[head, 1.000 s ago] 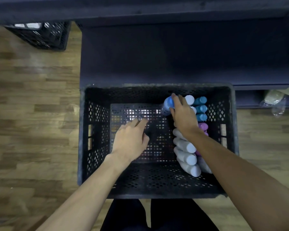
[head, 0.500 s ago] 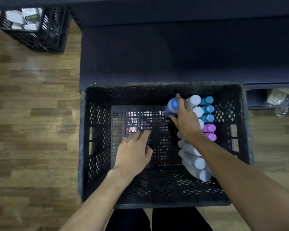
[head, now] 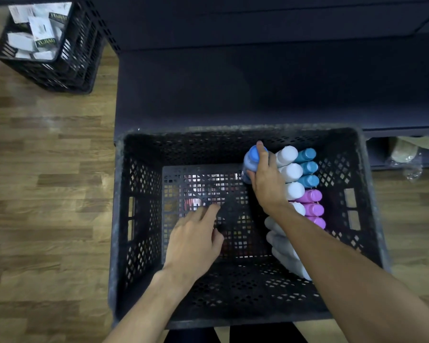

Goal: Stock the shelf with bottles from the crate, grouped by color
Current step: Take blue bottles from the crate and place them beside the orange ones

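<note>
A black perforated crate [head: 139,219] stands on the floor in front of a dark shelf [head: 258,82]. Bottles stand along the crate's right side: several white ones [head: 291,172], three teal ones [head: 308,167] and three purple ones [head: 312,209]. My right hand [head: 268,181] grips a blue-capped bottle [head: 252,157] at the back of that group. My left hand [head: 196,241] hovers over the crate's bare left half, fingers relaxed, holding nothing. My right forearm hides the nearer white bottles in part.
A second black crate [head: 77,58] with white packets stands on the wooden floor at the far left. Clear plastic bottles [head: 406,159] lie on a low shelf level at the right. Wooden floor [head: 47,194] lies to the crate's left.
The view has shifted so the crate sits lower in frame. My right hand keeps its grip on the blue-capped bottle. My left hand stays over the crate floor.
</note>
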Demonstrator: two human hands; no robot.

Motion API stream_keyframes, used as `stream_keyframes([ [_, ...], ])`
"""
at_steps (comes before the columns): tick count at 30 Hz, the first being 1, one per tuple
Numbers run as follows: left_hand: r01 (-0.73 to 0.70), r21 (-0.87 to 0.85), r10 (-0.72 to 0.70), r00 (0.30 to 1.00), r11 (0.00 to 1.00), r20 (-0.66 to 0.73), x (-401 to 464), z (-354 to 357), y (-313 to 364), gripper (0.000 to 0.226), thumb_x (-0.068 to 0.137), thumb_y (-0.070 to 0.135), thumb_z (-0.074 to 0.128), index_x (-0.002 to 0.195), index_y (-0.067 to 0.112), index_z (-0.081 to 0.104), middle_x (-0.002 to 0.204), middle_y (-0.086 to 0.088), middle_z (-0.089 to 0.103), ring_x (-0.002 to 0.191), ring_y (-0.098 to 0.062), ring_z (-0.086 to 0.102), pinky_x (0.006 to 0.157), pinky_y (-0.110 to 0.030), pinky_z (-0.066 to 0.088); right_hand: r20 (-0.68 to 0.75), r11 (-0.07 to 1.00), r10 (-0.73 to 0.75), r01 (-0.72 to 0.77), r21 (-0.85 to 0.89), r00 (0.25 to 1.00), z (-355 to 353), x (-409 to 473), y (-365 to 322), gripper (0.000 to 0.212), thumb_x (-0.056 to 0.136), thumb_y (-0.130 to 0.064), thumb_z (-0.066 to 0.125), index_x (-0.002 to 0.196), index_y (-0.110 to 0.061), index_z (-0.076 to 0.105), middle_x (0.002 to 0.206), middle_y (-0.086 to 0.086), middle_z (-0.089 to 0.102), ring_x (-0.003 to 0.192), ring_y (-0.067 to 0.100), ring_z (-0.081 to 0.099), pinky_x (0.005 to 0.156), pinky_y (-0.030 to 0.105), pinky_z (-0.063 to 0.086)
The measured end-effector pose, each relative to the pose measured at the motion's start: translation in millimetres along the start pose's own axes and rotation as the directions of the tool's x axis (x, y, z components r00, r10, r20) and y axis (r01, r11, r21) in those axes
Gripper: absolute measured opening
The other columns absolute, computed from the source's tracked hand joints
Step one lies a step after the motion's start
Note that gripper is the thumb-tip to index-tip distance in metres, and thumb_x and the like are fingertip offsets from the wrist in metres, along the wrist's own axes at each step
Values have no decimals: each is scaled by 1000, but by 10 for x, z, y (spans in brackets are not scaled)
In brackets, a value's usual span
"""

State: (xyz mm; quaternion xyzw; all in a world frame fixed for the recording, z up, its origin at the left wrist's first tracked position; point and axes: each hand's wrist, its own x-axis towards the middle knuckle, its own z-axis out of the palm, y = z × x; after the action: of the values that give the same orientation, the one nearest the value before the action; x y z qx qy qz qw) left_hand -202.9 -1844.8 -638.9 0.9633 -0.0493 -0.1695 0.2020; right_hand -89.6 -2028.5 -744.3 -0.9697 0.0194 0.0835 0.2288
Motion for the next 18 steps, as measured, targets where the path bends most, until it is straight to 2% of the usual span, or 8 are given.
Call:
stream_keyframes([
  [4, -42, 45, 44, 998, 998, -36, -15, -152, 54, 46, 91, 29, 51, 135, 23, 41, 109, 6, 58, 98, -15, 56, 88, -33, 49, -58, 979, -46, 57, 195, 997, -259, -127, -79, 75, 89, -8, 63, 148, -30, 22, 136, 8, 44, 97, 32, 61, 74, 45, 55],
  [8, -92, 110, 98, 994, 990, -56, 16, -409, 205, 47, 87, 29, 54, 132, 21, 45, 105, 3, 60, 94, -19, 58, 84, -35, 50, -48, 957, -29, 42, 288, 998, -700, -294, -212, 77, 90, -11, 65, 152, -24, 22, 142, 0, 42, 111, 24, 57, 87, 29, 45],
  [10, -120, 142, 133, 987, 983, -86, 68, -559, 298, 48, 82, 28, 59, 128, 18, 50, 99, 1, 62, 88, -23, 60, 78, -38, 51, -44, 945, -1, 16, 327, 999, -964, -367, -300, 72, 91, -15, 66, 151, -20, 26, 138, -2, 46, 110, 18, 56, 88, 24, 42],
  [12, -145, 177, 168, 978, 973, -120, 126, -740, 412, 49, 79, 28, 61, 126, 17, 52, 96, 0, 63, 85, -25, 60, 76, -38, 51, -86, 935, -38, 66, 347, 996, -1216, -468, -398, 59, 90, -19, 67, 141, -17, 36, 122, -10, 48, 101, 10, 53, 90, 34, 47],
  [14, -166, 206, 199, 969, 964, -150, 170, -970, 558, 49, 80, 28, 60, 126, 17, 52, 93, 0, 62, 82, -24, 60, 74, -38, 50, -128, 923, -91, 132, 361, 988, -1484, -575, -512, 50, 91, -23, 66, 134, -17, 42, 117, -18, 44, 100, 4, 51, 87, 39, 49],
  [16, -185, 222, 229, 955, 957, -191, 202, -1202, 697, 49, 79, 27, 60, 126, 17, 53, 87, 1, 61, 77, -23, 59, 71, -38, 49, -161, 912, -134, 186, 366, 978, -1768, -679, -633, 49, 92, -28, 65, 134, -22, 42, 122, -18, 46, 106, 7, 53, 87, 33, 49],
  [18, -203, 227, 254, 941, 952, -225, 217, -1445, 834, 47, 79, 26, 60, 125, 16, 53, 83, 3, 59, 75, -21, 57, 69, -37, 48, -185, 904, -182, 238, 355, 966, -2082, -776, -757, 50, 92, -28, 64, 137, -25, 42, 129, -15, 49, 111, 7, 54, 88, 19, 44],
])
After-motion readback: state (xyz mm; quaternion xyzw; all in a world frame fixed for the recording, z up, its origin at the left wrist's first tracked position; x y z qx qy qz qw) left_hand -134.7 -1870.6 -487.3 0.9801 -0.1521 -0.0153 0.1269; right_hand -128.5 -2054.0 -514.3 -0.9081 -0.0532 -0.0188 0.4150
